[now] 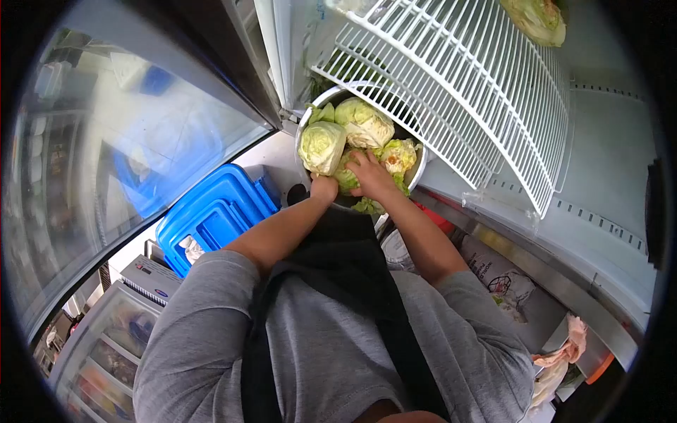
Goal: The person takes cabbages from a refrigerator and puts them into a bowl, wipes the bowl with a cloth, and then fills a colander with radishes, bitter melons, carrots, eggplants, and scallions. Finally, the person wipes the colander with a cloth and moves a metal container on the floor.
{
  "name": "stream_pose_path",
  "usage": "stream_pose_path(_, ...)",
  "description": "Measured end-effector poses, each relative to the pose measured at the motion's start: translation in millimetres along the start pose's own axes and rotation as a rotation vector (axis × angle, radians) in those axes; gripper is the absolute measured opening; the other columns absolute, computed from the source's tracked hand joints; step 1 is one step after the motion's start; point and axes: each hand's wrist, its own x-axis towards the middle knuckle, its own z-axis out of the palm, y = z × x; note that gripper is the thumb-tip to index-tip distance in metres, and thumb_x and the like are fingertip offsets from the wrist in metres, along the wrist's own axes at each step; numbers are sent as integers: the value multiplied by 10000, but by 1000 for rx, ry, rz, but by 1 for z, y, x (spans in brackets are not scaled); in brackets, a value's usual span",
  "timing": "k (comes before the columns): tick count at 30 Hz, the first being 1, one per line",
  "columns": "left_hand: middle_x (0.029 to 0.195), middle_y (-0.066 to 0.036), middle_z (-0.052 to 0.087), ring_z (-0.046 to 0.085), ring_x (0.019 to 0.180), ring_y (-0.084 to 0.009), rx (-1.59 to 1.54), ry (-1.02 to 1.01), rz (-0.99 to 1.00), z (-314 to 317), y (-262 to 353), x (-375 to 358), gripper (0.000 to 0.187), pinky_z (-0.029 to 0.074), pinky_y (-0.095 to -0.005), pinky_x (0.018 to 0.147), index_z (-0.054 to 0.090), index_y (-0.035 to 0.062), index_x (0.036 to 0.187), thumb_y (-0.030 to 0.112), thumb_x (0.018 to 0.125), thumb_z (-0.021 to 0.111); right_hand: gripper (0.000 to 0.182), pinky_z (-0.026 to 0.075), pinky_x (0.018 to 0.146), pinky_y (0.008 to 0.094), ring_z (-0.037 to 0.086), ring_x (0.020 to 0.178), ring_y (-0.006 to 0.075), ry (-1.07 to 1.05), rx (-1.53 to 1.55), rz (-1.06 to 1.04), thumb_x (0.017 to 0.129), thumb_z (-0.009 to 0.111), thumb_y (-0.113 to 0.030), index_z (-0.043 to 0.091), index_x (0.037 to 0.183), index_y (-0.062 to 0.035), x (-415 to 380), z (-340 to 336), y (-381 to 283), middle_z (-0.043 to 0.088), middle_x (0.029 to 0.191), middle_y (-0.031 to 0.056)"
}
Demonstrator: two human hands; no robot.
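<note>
A round metal pot (301, 128) holds several pale green lettuce heads, low in the open fridge. My left hand (324, 187) is at the pot's near side, just below a whitish-green head (322, 148); its fingers are hidden under that head. With fingers spread, my right hand (369, 176) rests on a leafy green head (347, 175) in the middle of the pot. Right of that hand lies a head with yellowed, browned leaves (399, 156). Another head (364, 123) sits at the back.
White wire shelves (458, 77) overhang the pot at the right, with a lettuce (537, 21) on top. The glass door (134, 127) stands open at the left. Below it is a blue lidded bin (215, 211). A printed bag (497, 271) lies at the lower right.
</note>
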Motion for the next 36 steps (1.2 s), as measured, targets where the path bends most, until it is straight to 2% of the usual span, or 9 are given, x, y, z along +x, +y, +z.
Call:
stream_pose_path(1, 1154, -305, 555, 532, 1128, -365, 26, -62, -4, 5, -7, 9, 445, 431, -415, 946, 555, -65, 1171, 242, 867, 449, 619, 409, 1014, 467, 346, 1298, 422, -22, 78, -17, 618, 823, -213, 551, 1172, -155, 0, -2, 2, 380, 1384, 122)
stream_pose_path(3, 1229, -240, 547, 525, 1141, -313, -843, -101, -275, 16, -9, 16, 478, 400, -369, 973, 508, -14, 1273, 275, 900, 433, 603, 406, 1016, 477, 335, 1307, 420, -13, 77, -15, 631, 817, -193, 553, 1172, -154, 2, -4, 5, 373, 1389, 126)
stream_pose_path(6, 1339, -170, 486, 485, 1180, -280, -1049, -160, -318, 19, -6, 15, 579, 364, -342, 997, 372, 2, 1385, 327, 912, 447, 545, 405, 1022, 453, 352, 1303, 411, 60, 116, -20, 664, 787, -137, 554, 1157, -140, -5, 1, 6, 380, 1379, 146)
stream_pose_path(13, 1454, -82, 345, 364, 1299, -290, -1131, -121, -246, 13, 1, 14, 723, 273, -493, 1045, 237, 181, 1460, 521, 875, 492, 360, 429, 927, 362, 538, 1069, 345, 377, 713, -84, 721, 662, 25, 502, 1036, -44, 0, -40, 14, 531, 1165, 147)
stream_pose_path(18, 1428, -56, 388, 375, 1286, -257, -1120, -300, -348, -4, 11, 7, 620, 295, -483, 1028, 326, 191, 1418, 516, 905, 451, 328, 460, 872, 403, 543, 1062, 346, 392, 367, 165, 810, 678, -132, 525, 1070, -3, -10, -18, 6, 558, 1141, 205)
stream_pose_path(21, 1344, -60, 482, 448, 1208, -218, -1020, -295, -434, 13, 5, 23, 545, 370, -406, 976, 403, 178, 1384, 493, 939, 397, 475, 444, 899, 443, 588, 1003, 396, -18, 222, 592, 889, 582, -403, 581, 1029, 51, -21, -11, 7, 628, 1009, 235)
stream_pose_path(29, 1383, -83, 423, 428, 1245, -224, -817, -91, 92, 75, -64, 81, 511, 355, -398, 1041, 295, 153, 1433, 411, 998, 365, 795, 372, 974, 471, 621, 988, 399, -105, 143, 627, 840, 478, -658, 429, 1189, 54, -17, -13, 5, 651, 1023, 245)
stream_pose_path(32, 1374, -19, 444, 424, 1247, -199, -928, -371, -371, 15, -2, 34, 498, 383, -450, 979, 361, 258, 1380, 543, 982, 278, 692, 373, 957, 450, 647, 921, 376, 77, 118, 534, 828, 527, -635, 462, 1173, -39, -29, -11, 25, 666, 960, 218)
stream_pose_path(36, 1391, -33, 435, 442, 1234, -223, -907, -592, -344, 2, -6, 33, 608, 373, -482, 984, 322, 224, 1420, 600, 966, 175, 605, 349, 943, 430, 634, 969, 340, 99, 188, 471, 833, 568, -575, 506, 1171, -77, -36, -28, 30, 657, 1030, 187)
